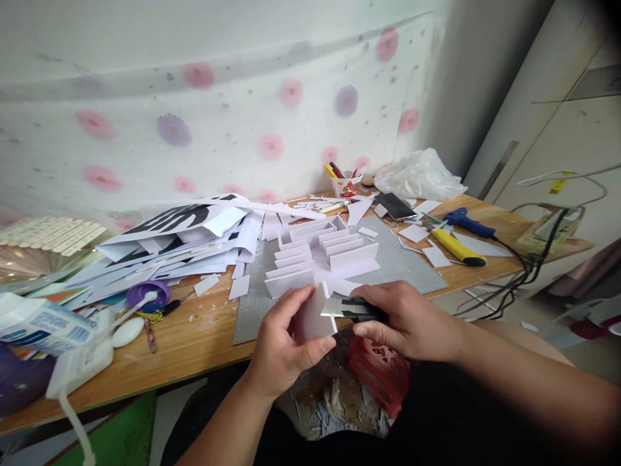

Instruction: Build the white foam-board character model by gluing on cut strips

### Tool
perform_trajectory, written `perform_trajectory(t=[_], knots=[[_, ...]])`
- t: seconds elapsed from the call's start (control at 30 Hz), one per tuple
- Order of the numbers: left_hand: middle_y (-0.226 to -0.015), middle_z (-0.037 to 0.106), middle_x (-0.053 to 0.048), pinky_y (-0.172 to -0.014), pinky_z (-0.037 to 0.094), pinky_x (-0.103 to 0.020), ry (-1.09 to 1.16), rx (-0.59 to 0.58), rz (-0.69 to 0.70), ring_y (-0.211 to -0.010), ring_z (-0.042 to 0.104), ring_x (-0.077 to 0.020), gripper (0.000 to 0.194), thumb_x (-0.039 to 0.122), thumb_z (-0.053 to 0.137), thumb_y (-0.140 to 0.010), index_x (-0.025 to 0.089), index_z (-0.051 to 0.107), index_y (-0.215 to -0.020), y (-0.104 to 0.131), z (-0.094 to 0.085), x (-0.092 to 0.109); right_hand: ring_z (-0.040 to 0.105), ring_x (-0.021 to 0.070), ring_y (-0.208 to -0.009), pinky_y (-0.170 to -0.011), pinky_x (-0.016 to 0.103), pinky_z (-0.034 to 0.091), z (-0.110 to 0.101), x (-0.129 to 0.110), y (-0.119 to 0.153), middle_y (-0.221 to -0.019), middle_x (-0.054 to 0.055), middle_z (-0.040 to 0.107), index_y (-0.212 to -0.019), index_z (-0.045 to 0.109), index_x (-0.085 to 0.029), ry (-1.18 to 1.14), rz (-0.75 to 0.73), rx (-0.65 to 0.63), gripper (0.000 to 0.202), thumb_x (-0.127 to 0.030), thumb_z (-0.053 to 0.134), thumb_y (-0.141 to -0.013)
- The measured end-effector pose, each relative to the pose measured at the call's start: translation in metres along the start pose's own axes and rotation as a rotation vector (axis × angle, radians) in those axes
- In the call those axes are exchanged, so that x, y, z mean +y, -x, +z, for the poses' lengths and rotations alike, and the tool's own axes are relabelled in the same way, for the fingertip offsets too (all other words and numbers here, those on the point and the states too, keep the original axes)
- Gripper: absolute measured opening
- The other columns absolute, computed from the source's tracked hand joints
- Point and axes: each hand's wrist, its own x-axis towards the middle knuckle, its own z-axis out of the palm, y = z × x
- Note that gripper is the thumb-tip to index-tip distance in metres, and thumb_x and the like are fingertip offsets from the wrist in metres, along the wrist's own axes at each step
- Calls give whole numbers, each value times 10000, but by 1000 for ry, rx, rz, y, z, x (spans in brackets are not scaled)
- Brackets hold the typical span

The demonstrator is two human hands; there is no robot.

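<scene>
My left hand (286,343) grips a small white foam board piece (310,317) between thumb and fingers, held up in front of the table edge. My right hand (402,320) is closed round the black handle of a utility knife (359,309). Its blade points left and appears to touch the right edge of the piece. Just beyond my hands, a white model (317,249) with several upright walls stands on a grey cutting mat (412,268).
Printed paper sheets (179,239) are heaped at the left. A blue glue gun (468,222), a yellow-handled cutter (458,248) and a phone (396,206) lie at the right. A pen cup (347,186) stands at the back. Below my hands, a bin (334,408) holds scraps.
</scene>
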Motion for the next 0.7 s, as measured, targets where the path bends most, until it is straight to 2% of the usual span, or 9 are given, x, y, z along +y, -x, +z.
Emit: perform_trajectory(t=[0.13, 0.27, 0.33, 0.4, 0.5, 0.57, 0.63, 0.7], knots=[[-1189, 591, -91, -994, 388, -387, 6, 16, -28, -1116, 538, -288, 603, 353, 747, -674, 214, 554, -1229, -4, -2, -1, 562, 162, -685, -617, 262, 369, -2, -3, 4, -791, 69, 629, -1022, 578, -139, -12, -53, -33, 387, -483, 454, -893], [-1140, 616, -97, -974, 399, -380, 40, 101, -93, -1090, 548, -292, 620, 395, 759, -644, 192, 581, -1203, -5, -4, -2, 555, 136, -691, -626, 240, 376, -4, -1, 6, -788, 38, 623, -1006, 576, -163, -159, -135, -82, 307, -434, 519, -871], [-1138, 618, -89, -964, 405, -365, 81, 124, -117, -1081, 551, -284, 604, 386, 768, -626, 198, 600, -1176, -4, -2, -1, 531, 116, -666, -604, 221, 378, -3, 3, 6, -764, 18, 600, -978, 569, -164, -237, -127, -16, 266, -402, 549, -860], [-1137, 619, -79, -946, 419, -353, 150, 138, -139, -1071, 556, -276, 588, 386, 767, -617, 207, 610, -1156, -1, 1, 0, 495, 101, -634, -576, 206, 377, 0, 10, 4, -722, 1, 563, -901, 554, -165, -248, -73, 124, 217, -376, 569, -854], [-1129, 622, -75, -910, 442, -334, 217, 149, -185, -1050, 563, -266, 594, 393, 764, -609, 206, 607, -1150, 4, 8, 2, 457, 89, -584, -541, 199, 362, 7, 15, 1, -664, -20, 529, -846, 522, -175, -131, -14, 279, 164, -332, 569, -861], [-1128, 623, -74, -899, 445, -320, 211, 162, -193, -1037, 566, -255, 596, 390, 769, -603, 200, 606, -1145, 6, 12, 5, 482, 102, -614, -561, 214, 362, 12, 14, -1, -712, -4, 564, -923, 530, -178, 4, -42, 284, 113, -270, 555, -863], [-1112, 630, -74, -893, 446, -311, 189, 160, -173, -1020, 573, -245, 589, 387, 769, -607, 195, 604, -1139, 7, 14, 6, 512, 138, -691, -601, 246, 364, 15, 10, -4, -783, 30, 591, -989, 537, -175, 143, -82, 275, 155, -203, 545, -837], [-1096, 637, -76, -878, 453, -312, 161, 138, -155, -1000, 582, -241, 583, 390, 758, -625, 192, 591, -1148, 8, 14, 7, 513, 167, -729, -618, 270, 358, 17, 5, -6, -793, 47, 591, -970, 548, -168, 228, -101, 260, 170, -166, 542, -800]])
